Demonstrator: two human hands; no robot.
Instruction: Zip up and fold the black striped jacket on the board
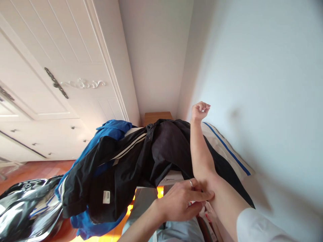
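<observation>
My left hand (181, 200), with a ring on one finger, reaches across from the lower left. Its fingers are closed against my right arm (210, 174) by the elbow. Bent upward in front of the wall, that arm ends in my right hand (201, 110), whose fingers are curled in with nothing visible in them. Behind and below both hands spreads a black jacket (133, 168) with pale stripes and a small white label (106, 197). Blue clothing (114, 129) shows under its left side. To the right lies a cream cloth item (224, 144) with a blue stripe.
A white wardrobe (63, 43) with dark handles stands at the left, and a pale wall (264, 84) rises on the right. Clear plastic bags with dark contents (27, 208) lie on the reddish floor (45, 168). A brown wooden surface (157, 116) shows behind the clothes.
</observation>
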